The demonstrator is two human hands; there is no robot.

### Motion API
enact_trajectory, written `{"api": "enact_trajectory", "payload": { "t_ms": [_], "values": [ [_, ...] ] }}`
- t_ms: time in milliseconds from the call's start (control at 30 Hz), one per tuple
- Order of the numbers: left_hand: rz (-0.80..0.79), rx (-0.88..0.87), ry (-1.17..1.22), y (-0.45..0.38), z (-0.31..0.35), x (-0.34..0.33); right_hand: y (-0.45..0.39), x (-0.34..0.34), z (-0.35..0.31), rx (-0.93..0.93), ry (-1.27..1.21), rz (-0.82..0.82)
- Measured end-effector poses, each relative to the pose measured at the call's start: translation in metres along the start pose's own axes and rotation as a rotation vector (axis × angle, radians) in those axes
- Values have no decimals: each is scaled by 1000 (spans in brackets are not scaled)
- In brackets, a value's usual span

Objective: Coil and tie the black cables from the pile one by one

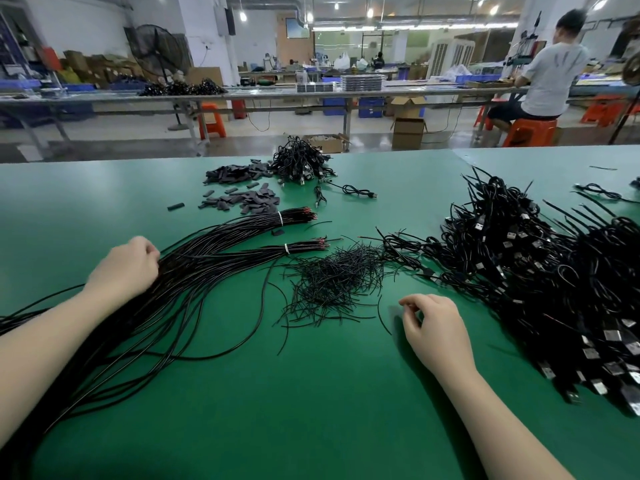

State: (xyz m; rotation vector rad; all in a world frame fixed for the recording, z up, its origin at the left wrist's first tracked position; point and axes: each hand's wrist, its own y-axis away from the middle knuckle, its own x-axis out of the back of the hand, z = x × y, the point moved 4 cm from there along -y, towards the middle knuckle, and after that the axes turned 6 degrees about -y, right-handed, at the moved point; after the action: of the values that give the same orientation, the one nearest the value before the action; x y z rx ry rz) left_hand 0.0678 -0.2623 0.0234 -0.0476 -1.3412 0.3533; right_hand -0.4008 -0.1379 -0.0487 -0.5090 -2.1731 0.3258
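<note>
Glossy black cables (145,306) sit under my curled left hand (126,268); my right hand (433,323) pinches something I can't make out on the green desk (311,410).

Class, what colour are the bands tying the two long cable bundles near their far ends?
White, seen in the head view: one band on the upper bundle, another on the lower.

The tabletop (104,202) is plain green. Black cables (194,271) carry red tips and white ties. Coiled black USB cables (519,265) show silver plugs. Beyond stand orange stools (530,131) and blue bins (370,107).
</note>
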Motion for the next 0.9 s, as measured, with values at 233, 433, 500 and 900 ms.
{"api": "enact_trajectory", "payload": {
  "t_ms": [233,433,500,900],
  "values": [
    [732,230,715,25,-18,41,1,0,1,-5,0,12],
    [375,-24,680,28,10,29,2,-1,1,-7,12,10],
    [354,-2,717,31,16,27,1,0,1,-15,17,13],
    [460,79,815,37,18,17,2,-1,2,-14,19,3]
  ]
}}
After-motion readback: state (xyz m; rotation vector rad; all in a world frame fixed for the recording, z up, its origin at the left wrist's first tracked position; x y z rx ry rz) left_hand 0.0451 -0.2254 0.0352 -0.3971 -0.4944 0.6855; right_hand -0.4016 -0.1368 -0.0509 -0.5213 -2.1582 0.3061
